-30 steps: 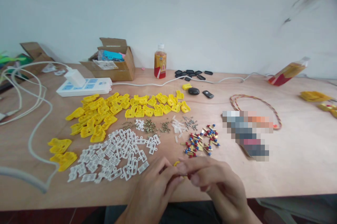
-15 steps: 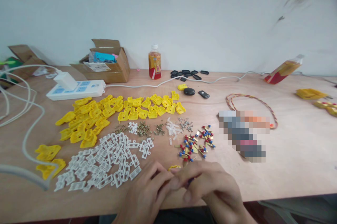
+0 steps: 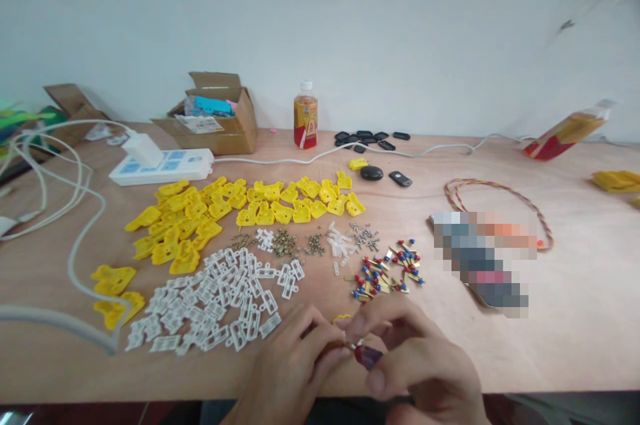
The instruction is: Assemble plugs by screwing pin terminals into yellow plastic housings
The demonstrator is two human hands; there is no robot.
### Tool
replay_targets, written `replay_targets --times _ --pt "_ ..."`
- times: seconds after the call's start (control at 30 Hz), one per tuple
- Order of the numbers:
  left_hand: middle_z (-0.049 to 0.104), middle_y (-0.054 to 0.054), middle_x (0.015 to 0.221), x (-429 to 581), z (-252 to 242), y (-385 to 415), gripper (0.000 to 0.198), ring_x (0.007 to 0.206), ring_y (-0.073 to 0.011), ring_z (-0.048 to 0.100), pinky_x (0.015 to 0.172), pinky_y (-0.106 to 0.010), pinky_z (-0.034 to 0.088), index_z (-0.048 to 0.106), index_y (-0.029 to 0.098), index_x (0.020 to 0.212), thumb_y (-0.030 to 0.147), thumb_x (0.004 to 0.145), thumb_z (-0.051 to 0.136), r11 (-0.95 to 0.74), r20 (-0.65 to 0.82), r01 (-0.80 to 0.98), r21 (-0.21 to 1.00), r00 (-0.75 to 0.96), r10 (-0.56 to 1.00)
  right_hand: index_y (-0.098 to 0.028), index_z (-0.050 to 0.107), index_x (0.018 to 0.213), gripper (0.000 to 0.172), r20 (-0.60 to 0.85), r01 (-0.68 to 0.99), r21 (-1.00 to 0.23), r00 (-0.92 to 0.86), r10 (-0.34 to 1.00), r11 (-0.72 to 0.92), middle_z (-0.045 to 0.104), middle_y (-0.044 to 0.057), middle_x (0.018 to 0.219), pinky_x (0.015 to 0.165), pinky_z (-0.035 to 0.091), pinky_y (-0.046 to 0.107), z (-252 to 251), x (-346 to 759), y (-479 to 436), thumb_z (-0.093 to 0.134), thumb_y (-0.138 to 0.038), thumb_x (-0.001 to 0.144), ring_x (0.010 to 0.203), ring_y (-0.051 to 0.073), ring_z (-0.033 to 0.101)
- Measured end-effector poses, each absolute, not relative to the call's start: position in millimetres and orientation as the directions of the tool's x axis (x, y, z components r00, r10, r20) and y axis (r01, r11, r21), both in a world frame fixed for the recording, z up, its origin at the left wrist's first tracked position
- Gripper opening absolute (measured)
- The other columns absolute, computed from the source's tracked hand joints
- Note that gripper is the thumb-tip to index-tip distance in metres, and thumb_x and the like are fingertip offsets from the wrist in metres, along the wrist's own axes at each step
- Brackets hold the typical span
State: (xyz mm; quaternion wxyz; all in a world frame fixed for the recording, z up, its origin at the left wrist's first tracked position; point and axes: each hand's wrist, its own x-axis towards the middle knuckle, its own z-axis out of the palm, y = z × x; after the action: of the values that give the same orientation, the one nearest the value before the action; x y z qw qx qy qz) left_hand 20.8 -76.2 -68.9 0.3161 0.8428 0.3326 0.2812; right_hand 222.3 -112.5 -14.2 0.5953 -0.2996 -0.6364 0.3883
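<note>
My left hand [image 3: 295,358] and my right hand [image 3: 415,365] meet at the table's front edge. The right hand is shut on a small screwdriver [image 3: 367,357] with a dark red handle, its metal shaft pointing left. The left hand's fingers hold a yellow plastic part [image 3: 343,317], mostly hidden by my fingers. Beyond my hands lie white plastic pieces [image 3: 215,305], brass screws [image 3: 285,242], and red-and-blue terminals on brass tabs [image 3: 385,278]. Several yellow plastic parts [image 3: 225,202] are spread further back.
A white power strip [image 3: 160,168] and white cables [image 3: 75,225] lie to the left. A cardboard box [image 3: 215,135], a bottle [image 3: 305,117] and black pieces [image 3: 367,138] stand at the back. A braided wire [image 3: 500,202] and a pixelated object [image 3: 480,262] lie right.
My hands have parted slightly and turned, bringing the dark red screwdriver handle into view. The view has shifted a little, so the table items sit slightly differently in the frame.
</note>
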Motion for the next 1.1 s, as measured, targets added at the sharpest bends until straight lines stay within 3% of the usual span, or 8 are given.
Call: replay_targets --times 0.13,0.3,0.4,0.5,0.67,0.83,0.97,1.1 --pt "0.069 0.000 0.092 22.0 -67.7 -76.7 0.011 0.083 -0.0153 0.070 0.074 -0.023 0.059 0.074 0.024 0.098 0.018 0.102 0.066 -0.566 0.248 0.394 0.724 0.617 0.747 -0.034 0.082 0.107 0.015 0.554 -0.061 -0.833 -0.070 0.830 0.550 0.075 0.003 0.089 0.082 0.067 0.031 -17.0 223.0 -113.2 0.071 -0.026 0.101 0.082 0.017 0.075" --pt "0.069 0.000 0.091 23.1 -66.3 -77.0 0.008 0.082 -0.0158 0.070 0.073 -0.023 0.059 0.075 0.024 0.101 0.017 0.098 0.074 -0.559 0.252 0.410 0.721 0.596 0.763 -0.031 0.076 0.120 0.019 0.497 0.000 -0.867 -0.053 0.866 0.498 0.079 0.007 0.112 0.099 0.065 0.037 -18.8 226.2 -114.5 0.064 -0.028 0.106 0.108 0.021 0.076" --pt "0.069 0.000 0.092 23.5 -64.4 -77.2 0.015 0.085 -0.0164 0.071 0.073 -0.023 0.058 0.076 0.024 0.101 0.012 0.093 0.078 -0.539 0.221 0.417 0.732 0.604 0.766 -0.033 0.081 0.107 0.016 0.543 0.001 -0.840 0.015 0.840 0.543 0.074 0.004 0.102 0.090 0.068 0.033 -17.8 226.3 -113.0 0.083 -0.031 0.091 0.095 0.020 0.077" --pt "0.070 -0.001 0.094 23.8 -63.6 -77.6 0.020 0.086 -0.0175 0.071 0.073 -0.024 0.058 0.077 0.023 0.101 0.007 0.090 0.079 -0.529 0.197 0.430 0.731 0.610 0.768 -0.034 0.080 0.112 0.017 0.554 -0.049 -0.833 -0.075 0.829 0.552 0.074 0.003 0.089 0.077 0.068 0.029 -16.5 228.9 -113.7 0.069 -0.026 0.102 0.080 0.017 0.076" --pt "0.069 0.000 0.093 23.6 -62.7 -78.3 0.019 0.084 -0.0172 0.070 0.072 -0.025 0.056 0.076 0.023 0.100 0.007 0.090 0.079 -0.520 0.185 0.446 0.728 0.603 0.776 -0.034 0.076 0.120 0.020 0.481 0.047 -0.871 -0.120 0.869 0.489 0.078 0.009 0.116 0.091 0.068 0.040 -13.9 228.4 -117.6 0.063 -0.037 0.105 0.106 0.025 0.078" --pt "0.069 -0.001 0.092 23.2 -63.7 -78.6 0.015 0.085 -0.0179 0.069 0.071 -0.025 0.055 0.077 0.023 0.098 0.010 0.091 0.079 -0.515 0.162 0.474 0.715 0.603 0.781 -0.037 0.079 0.122 0.023 0.589 0.035 -0.800 -0.144 0.795 0.599 0.073 0.005 0.094 0.078 0.069 0.032 -11.0 226.4 -116.0 0.069 -0.030 0.102 0.085 0.020 0.078" --pt "0.068 -0.002 0.091 23.1 -66.6 -78.6 0.015 0.083 -0.0185 0.068 0.069 -0.026 0.053 0.076 0.023 0.099 0.009 0.093 0.074 -0.533 0.191 0.451 0.716 0.608 0.771 -0.037 0.067 0.143 0.036 0.527 -0.035 -0.835 -0.336 0.781 0.548 0.079 0.009 0.120 0.094 0.068 0.041 -13.5 233.2 -120.6 0.052 -0.036 0.110 0.109 0.027 0.079" --pt "0.066 -0.001 0.091 23.8 -65.3 -79.1 0.014 0.083 -0.0179 0.067 0.069 -0.026 0.052 0.076 0.023 0.099 0.010 0.095 0.073 -0.522 0.180 0.457 0.720 0.604 0.777 -0.042 0.076 0.130 0.032 0.545 0.091 -0.818 -0.194 0.815 0.569 0.074 0.007 0.115 0.088 0.068 0.036 -19.5 230.7 -125.7 0.073 -0.034 0.099 0.102 0.024 0.078"
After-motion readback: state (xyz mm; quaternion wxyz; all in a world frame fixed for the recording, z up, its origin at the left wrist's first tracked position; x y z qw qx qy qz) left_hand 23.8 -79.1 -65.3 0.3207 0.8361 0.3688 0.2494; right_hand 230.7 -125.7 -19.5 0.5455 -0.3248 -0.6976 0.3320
